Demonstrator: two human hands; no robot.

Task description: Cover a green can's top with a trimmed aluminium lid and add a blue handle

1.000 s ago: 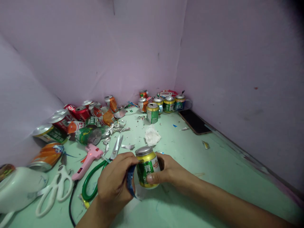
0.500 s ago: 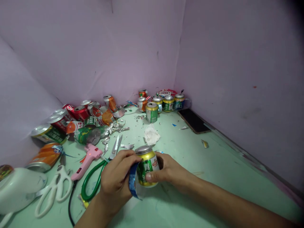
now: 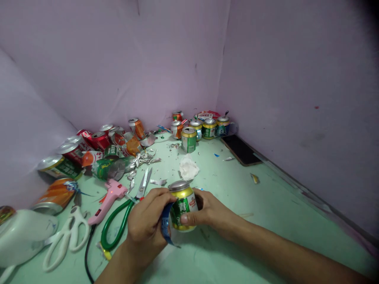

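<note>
A short yellow and green can (image 3: pixel 184 203) with a silver lid stands upright between my hands near the front. My right hand (image 3: pixel 204 211) grips its right side, the thumb across the front. On the left, my left hand (image 3: pixel 149 215) is closed around a curved blue strip (image 3: pixel 166 224) and presses it to the can's left side. The fingertips of my left hand are partly hidden behind the strip and can. Beside my left hand lie green-handled scissors (image 3: pixel 118 230) and a pink glue gun (image 3: pixel 108 201).
Several cans (image 3: pixel 69 152) and metal scraps (image 3: pixel 143 157) crowd the back left. White scissors (image 3: pixel 66 236) lie at the left. More small cans (image 3: pixel 189 140) stand at the back, with crumpled tissue (image 3: pixel 188 167) before them and a phone (image 3: pixel 241 150) by the right wall.
Both hands keep hold of the can and strip. My left hand and the blue strip have shifted very slightly right; the view has moved a little.
</note>
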